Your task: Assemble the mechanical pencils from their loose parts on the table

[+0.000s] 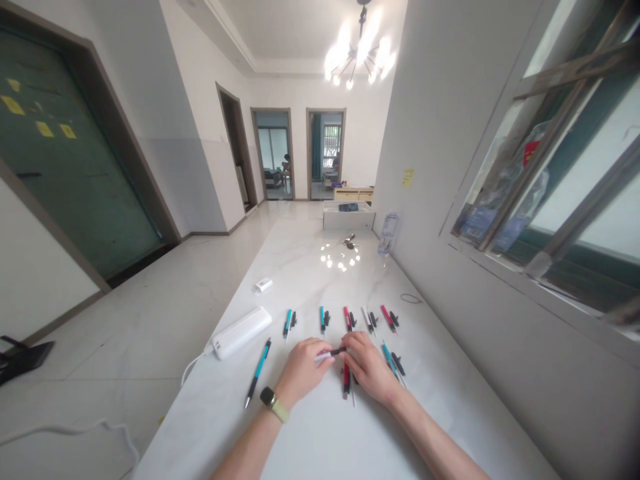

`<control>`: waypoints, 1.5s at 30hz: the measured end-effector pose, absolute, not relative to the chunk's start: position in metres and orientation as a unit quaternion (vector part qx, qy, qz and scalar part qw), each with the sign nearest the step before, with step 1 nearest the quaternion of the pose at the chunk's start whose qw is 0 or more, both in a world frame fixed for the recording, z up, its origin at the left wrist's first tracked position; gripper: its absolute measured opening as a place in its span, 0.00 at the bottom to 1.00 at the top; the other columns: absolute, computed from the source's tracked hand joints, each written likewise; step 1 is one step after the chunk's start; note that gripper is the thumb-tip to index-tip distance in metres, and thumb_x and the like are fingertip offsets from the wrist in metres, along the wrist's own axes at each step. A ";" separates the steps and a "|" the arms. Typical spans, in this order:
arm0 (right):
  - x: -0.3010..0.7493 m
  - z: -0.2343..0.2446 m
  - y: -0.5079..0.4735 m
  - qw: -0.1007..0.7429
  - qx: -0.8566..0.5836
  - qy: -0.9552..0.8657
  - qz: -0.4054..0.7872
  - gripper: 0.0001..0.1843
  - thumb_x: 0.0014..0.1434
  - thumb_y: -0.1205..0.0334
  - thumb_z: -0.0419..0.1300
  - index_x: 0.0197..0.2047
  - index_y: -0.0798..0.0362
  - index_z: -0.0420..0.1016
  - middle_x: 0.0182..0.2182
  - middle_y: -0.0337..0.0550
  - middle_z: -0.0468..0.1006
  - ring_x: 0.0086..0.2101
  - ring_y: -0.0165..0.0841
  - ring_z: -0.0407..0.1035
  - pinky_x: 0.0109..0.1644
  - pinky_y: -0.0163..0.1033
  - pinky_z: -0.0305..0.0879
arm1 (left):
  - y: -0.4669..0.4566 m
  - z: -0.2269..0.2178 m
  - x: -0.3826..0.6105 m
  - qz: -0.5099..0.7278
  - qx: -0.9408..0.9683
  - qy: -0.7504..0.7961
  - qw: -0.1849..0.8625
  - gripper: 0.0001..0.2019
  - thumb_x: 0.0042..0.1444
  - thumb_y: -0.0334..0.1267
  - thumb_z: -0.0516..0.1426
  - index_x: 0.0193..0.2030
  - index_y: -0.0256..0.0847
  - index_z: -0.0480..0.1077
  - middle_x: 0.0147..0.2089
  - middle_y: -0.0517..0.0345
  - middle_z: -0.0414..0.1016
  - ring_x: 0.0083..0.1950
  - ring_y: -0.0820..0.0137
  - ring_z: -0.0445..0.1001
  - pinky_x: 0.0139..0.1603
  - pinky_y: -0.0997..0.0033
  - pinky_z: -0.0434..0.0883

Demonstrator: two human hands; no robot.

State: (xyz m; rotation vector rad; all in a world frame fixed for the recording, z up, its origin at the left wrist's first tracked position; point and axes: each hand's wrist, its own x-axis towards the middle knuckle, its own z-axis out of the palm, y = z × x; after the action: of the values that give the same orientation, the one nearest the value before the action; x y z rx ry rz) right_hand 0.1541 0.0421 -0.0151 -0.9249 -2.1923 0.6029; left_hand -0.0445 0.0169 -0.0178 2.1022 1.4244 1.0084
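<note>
My left hand (306,367) pinches the white barrel (323,357) of a pen, fingers closed round it. At its other end my right hand (369,365) is closed on the pen's black part (339,351). Just below them lies a red pen barrel (346,381) with a thin refill beside it, partly hidden by the right hand. To the right of that hand is a blue barrel (389,357) with a black piece (399,363). A whole blue and black pen (259,372) lies left of my left hand.
Beyond my hands runs a row of pen parts: blue barrels (287,323), a red barrel (347,316) and a white one (369,319), with black pieces. A white power strip (243,332) lies near the left edge. Farther back are keys (351,242), a bottle (387,235) and a white box (345,219).
</note>
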 end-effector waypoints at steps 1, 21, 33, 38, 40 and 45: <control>0.154 -0.016 0.042 0.342 -0.353 -0.840 0.230 0.07 0.67 0.64 0.51 0.45 0.51 0.70 0.43 0.47 0.70 0.45 0.39 0.64 0.51 0.45 0.63 | 0.016 -0.017 -0.045 0.355 0.756 0.514 0.199 0.05 0.57 0.33 0.57 0.38 0.43 0.75 0.37 0.57 0.77 0.39 0.67 0.74 0.42 0.70 0.69; 0.158 -0.001 0.041 0.274 -0.342 -0.868 0.235 0.17 0.70 0.58 0.46 0.33 0.52 0.71 0.32 0.44 0.72 0.39 0.38 0.64 0.46 0.44 0.62 | 0.018 -0.020 -0.047 0.288 0.813 0.486 0.140 0.08 0.61 0.32 0.55 0.34 0.43 0.76 0.33 0.57 0.76 0.38 0.66 0.72 0.40 0.69 0.65; 0.160 -0.003 0.043 0.291 -0.392 -0.836 0.250 0.17 0.69 0.55 0.50 0.32 0.53 0.72 0.31 0.43 0.74 0.38 0.37 0.66 0.44 0.42 0.62 | 0.018 -0.017 -0.045 0.336 0.792 0.493 0.126 0.06 0.59 0.32 0.56 0.36 0.43 0.75 0.34 0.56 0.75 0.39 0.66 0.72 0.42 0.67 0.67; 0.158 -0.008 0.042 0.285 -0.386 -0.849 0.224 0.12 0.60 0.52 0.62 0.40 0.52 0.76 0.36 0.44 0.76 0.40 0.40 0.67 0.46 0.43 0.62 | 0.020 -0.012 -0.051 0.413 0.734 0.518 0.152 0.07 0.58 0.30 0.55 0.40 0.42 0.73 0.39 0.54 0.75 0.41 0.67 0.73 0.43 0.68 0.70; 0.156 -0.011 0.041 0.263 -0.361 -0.870 0.210 0.11 0.59 0.53 0.63 0.38 0.51 0.77 0.34 0.44 0.76 0.39 0.39 0.67 0.45 0.43 0.62 | 0.020 -0.011 -0.052 0.425 0.725 0.517 0.161 0.07 0.58 0.29 0.55 0.40 0.42 0.73 0.38 0.55 0.76 0.40 0.68 0.74 0.42 0.69 0.70; 0.148 -0.019 0.038 0.238 -0.337 -0.892 0.187 0.08 0.60 0.64 0.60 0.29 0.52 0.77 0.28 0.43 0.74 0.37 0.38 0.66 0.43 0.41 0.61 | 0.019 -0.009 -0.050 0.432 0.722 0.512 0.174 0.07 0.58 0.29 0.56 0.39 0.42 0.74 0.38 0.55 0.76 0.38 0.68 0.74 0.40 0.70 0.71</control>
State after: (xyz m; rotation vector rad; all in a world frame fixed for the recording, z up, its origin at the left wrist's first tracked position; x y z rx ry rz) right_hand 0.1478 0.0379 -0.0193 -0.9237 -2.4437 0.5112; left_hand -0.0502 0.0189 -0.0089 2.0462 1.4517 1.2251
